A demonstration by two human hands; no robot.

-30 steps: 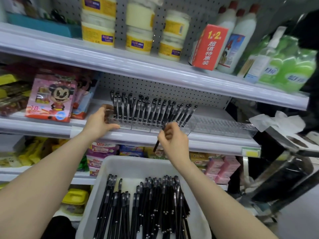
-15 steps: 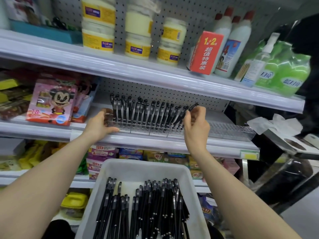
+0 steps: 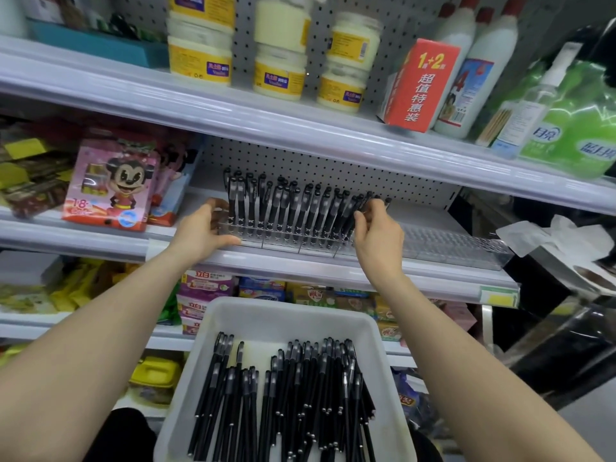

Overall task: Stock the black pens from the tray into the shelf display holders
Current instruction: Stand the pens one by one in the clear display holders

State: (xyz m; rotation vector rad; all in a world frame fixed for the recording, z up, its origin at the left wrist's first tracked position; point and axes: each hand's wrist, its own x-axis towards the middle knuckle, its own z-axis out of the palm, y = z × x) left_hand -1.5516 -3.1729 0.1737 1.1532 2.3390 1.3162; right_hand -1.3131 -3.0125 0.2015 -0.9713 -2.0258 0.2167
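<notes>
The black pens (image 3: 283, 395) are slim, dark sticks with capped ends and small silvery tips, lying in a loose heap, mostly lengthwise, in the white plastic tray (image 3: 233, 315) at the near centre, below the shelf. More of the same kind, the standing pens (image 3: 286, 208), sit upright and slightly tilted in a row in the clear display holder (image 3: 286, 243) on the middle shelf (image 3: 300, 266), filling it from its left end to about the middle of the shelf. The left hand (image 3: 200, 231) grips the left end of that holder, thumb laid along its front edge and fingers curled round behind the end. The right hand (image 3: 378, 235) is at the right end of the row, fingertips drawn together in a pinch on a pen (image 3: 369, 196) that leans to the right; its lower end seems to be in or at the holder, though the fingers and neighbouring pens hide exactly where it sits. Just right of this hand, a second clear holder (image 3: 456, 245) stretches along the shelf with no pens standing in it.
</notes>
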